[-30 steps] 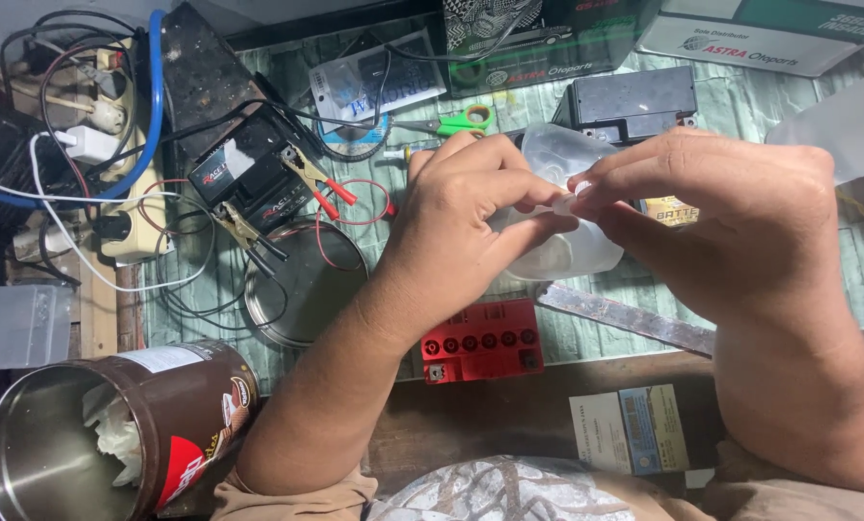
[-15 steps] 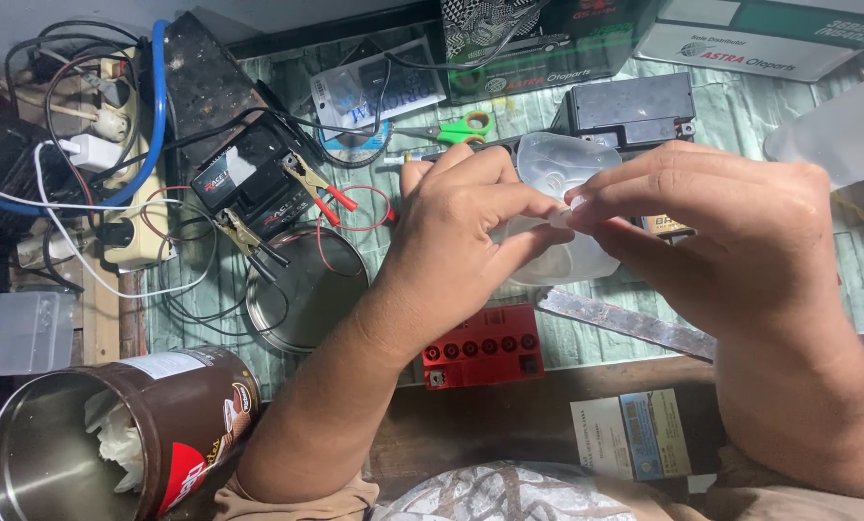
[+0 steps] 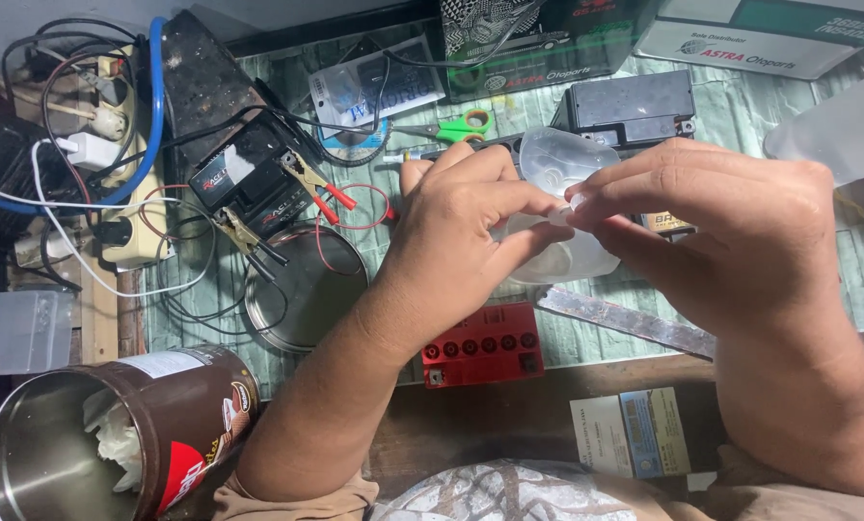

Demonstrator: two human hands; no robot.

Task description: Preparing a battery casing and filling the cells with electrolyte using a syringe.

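Fingers (image 3: 538,207) of our left hand (image 3: 461,241) and right hand (image 3: 721,232) pinch together on a clear plastic container (image 3: 557,164), perhaps at a small cap. Since a second ago both hands have drifted right, above the red battery (image 3: 483,344) on the tabletop (image 3: 789,125); the grip looks unchanged.

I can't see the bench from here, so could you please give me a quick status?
Left hand and right hand both pinching the clear plastic bottle. Held above the bench, over the red battery. Nothing blocking.
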